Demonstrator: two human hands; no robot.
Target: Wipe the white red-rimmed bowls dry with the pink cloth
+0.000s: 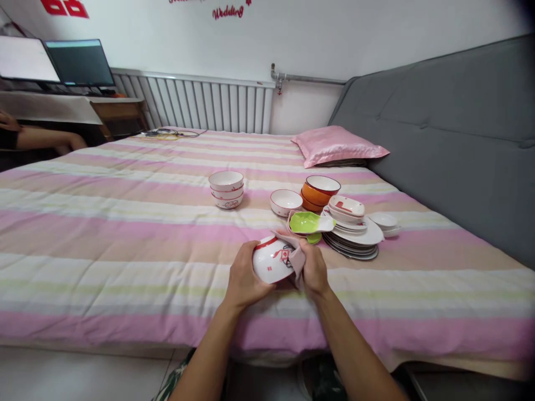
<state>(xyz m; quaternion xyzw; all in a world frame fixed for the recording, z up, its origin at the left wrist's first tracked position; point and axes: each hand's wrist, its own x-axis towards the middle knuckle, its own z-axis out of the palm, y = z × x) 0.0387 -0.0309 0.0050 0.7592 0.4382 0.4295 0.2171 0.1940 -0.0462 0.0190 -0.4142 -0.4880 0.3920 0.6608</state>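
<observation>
My left hand point(246, 275) grips a white bowl point(270, 264) with a red rim band and a red and black print, tipped on its side above the bed's near edge. A pink cloth point(297, 259) is bunched in my right hand point(315, 270) and pressed against the bowl's right side. Just beyond the hands lies a green and white leaf-shaped dish point(307, 221). Behind it a single white bowl point(286, 200) with a red rim stands upright. Three similar bowls point(226, 192) are stacked farther left. The fingertips of my right hand are partly hidden by the cloth.
Orange bowls point(315, 195), a stack of plates point(353, 245) topped by small rectangular dishes point(346, 206), and small white dishes point(384, 223) stand at right. A pink pillow point(336, 143) lies by the grey headboard point(443, 111). Cables point(171, 133) lie at the far edge. Another person's leg point(50, 136) shows left.
</observation>
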